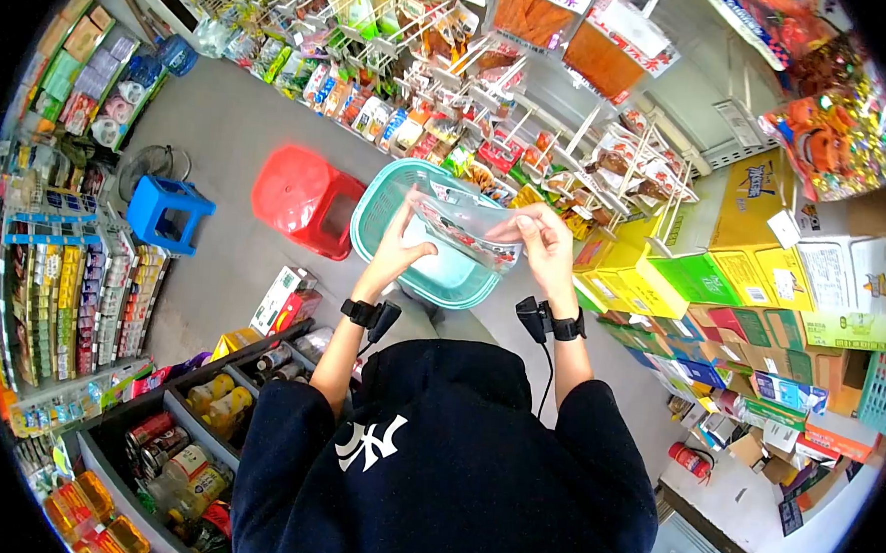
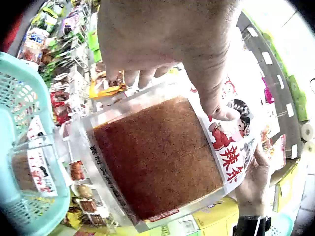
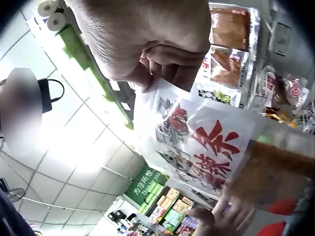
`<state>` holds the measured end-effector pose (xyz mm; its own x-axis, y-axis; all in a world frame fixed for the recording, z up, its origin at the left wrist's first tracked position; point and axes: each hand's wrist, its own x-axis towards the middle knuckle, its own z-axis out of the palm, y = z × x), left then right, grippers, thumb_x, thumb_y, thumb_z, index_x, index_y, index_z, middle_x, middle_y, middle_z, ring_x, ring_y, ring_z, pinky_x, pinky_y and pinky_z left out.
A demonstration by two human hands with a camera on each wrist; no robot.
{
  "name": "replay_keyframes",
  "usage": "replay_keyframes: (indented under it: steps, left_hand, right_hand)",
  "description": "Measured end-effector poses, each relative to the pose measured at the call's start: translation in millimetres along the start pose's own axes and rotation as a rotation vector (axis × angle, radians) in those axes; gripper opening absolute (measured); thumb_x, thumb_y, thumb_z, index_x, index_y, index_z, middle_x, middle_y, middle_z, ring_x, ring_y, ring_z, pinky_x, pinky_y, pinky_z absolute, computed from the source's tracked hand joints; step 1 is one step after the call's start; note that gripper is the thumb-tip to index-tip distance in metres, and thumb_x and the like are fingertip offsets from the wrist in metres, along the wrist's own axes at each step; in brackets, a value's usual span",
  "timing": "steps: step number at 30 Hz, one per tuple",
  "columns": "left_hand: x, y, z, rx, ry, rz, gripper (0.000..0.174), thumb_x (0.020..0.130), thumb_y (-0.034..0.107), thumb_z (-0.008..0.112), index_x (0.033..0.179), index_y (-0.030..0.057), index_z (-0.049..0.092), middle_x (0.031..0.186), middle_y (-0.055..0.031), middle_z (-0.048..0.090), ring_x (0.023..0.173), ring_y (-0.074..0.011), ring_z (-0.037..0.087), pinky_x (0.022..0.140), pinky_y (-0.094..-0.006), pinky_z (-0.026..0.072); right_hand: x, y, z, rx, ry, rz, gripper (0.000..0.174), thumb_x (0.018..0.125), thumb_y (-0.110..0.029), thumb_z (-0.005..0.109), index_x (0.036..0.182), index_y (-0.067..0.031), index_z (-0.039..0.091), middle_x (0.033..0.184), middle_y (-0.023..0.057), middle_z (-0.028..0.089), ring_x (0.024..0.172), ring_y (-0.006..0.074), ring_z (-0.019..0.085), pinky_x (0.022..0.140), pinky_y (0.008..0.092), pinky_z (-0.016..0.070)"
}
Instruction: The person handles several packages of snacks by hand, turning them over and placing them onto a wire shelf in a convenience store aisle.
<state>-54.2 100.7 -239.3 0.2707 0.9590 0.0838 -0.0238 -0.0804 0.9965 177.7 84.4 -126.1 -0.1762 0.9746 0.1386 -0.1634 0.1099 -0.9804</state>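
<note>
A clear flat package [image 1: 462, 239] with a brown slab and a white header with red characters is held above the teal basket [image 1: 368, 213]. My left hand [image 1: 396, 252] grips one side; in the left wrist view the thumb of this hand [image 2: 167, 37] lies across the header of the package [image 2: 160, 157], its fingers partly hidden behind. The right hand [image 1: 548, 247] pinches the other end; in the right wrist view that hand [image 3: 147, 39] has thumb and fingers at the header's corner [image 3: 197, 137]. Another similar pack [image 2: 38, 169] lies in the basket [image 2: 42, 88].
Hanging snack packs [image 1: 542, 16] line the racks ahead. A red stool [image 1: 292, 194] and a blue stool [image 1: 169, 212] stand left of the basket. Stacked cartons [image 1: 698, 280] are at the right, and a drinks bin [image 1: 146, 401] is at the lower left.
</note>
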Motion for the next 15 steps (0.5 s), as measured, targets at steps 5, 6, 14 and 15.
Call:
replay_keyframes:
  steps: [5,6,14,15]
  left_hand:
    - [7,31,13,-0.031,-0.020,0.032,0.082,0.061,0.015,0.078,0.127,-0.0044,0.034,0.127,-0.0129,0.042,0.119,-0.0204,0.039,0.100,-0.0312,0.0277]
    - [5,35,17,0.009,0.072,0.040,0.069,0.063,0.014,0.077,0.120,-0.0056,0.042,0.118,-0.0117,0.050,0.111,-0.0187,0.046,0.096,-0.0304,0.0322]
    - [-8,78,56,-0.177,-0.160,-0.059,0.021,0.075,0.006,0.067,0.093,0.0000,0.058,0.085,-0.0005,0.061,0.078,-0.0069,0.055,0.071,-0.0216,0.0434]
    - [-11,82,60,-0.174,-0.170,-0.057,0.021,0.075,0.006,0.067,0.093,0.0000,0.058,0.085,-0.0005,0.061,0.078,-0.0069,0.055,0.071,-0.0216,0.0434]
  right_hand:
    - [-1,-67,-2,-0.033,0.107,-0.146,0.020,0.091,-0.019,0.045,0.084,0.0000,0.048,0.076,0.0132,0.060,0.070,0.0204,0.063,0.064,0.0281,0.0518]
    - [-1,-74,-6,-0.024,0.123,-0.188,0.020,0.091,-0.019,0.045,0.084,-0.0003,0.048,0.075,0.0129,0.060,0.070,0.0199,0.062,0.064,0.0279,0.0518]
    - [-10,-112,-30,-0.009,0.348,-0.276,0.020,0.090,-0.020,0.046,0.083,-0.0022,0.049,0.079,0.0123,0.061,0.067,0.0150,0.061,0.058,0.0232,0.0510]
    - [-12,-113,-34,-0.009,0.357,-0.282,0.020,0.090,-0.020,0.046,0.083,-0.0022,0.049,0.079,0.0123,0.061,0.067,0.0150,0.061,0.058,0.0232,0.0510]
